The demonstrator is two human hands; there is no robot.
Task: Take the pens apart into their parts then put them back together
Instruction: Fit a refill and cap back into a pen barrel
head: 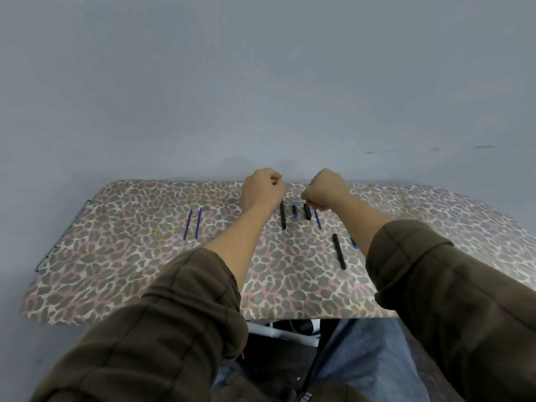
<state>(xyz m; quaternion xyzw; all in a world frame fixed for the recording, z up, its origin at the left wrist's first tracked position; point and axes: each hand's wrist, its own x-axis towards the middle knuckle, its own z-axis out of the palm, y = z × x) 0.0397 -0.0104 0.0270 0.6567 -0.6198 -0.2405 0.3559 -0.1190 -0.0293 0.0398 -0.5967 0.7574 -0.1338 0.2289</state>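
Pen parts lie on the leopard-print board (121,256). My left hand (262,190) is curled into a fist at the far edge, and nothing shows in it. The far end of a black barrel (282,216) reaches the edge of that hand. My right hand (326,190) pinches the top of a short black cap (307,212). Between barrel and cap lies a small blue piece (294,211). One blue refill (318,219) lies under my right wrist. A second black barrel (339,251) lies nearer to me. Two blue refills (193,224) lie side by side at the left.
A blue part (353,242) is partly hidden behind my right forearm. The board ends at a grey wall (261,97) just beyond my hands. A metal rail (62,236) runs along its left end. My knees and a white frame (284,333) are below the near edge.
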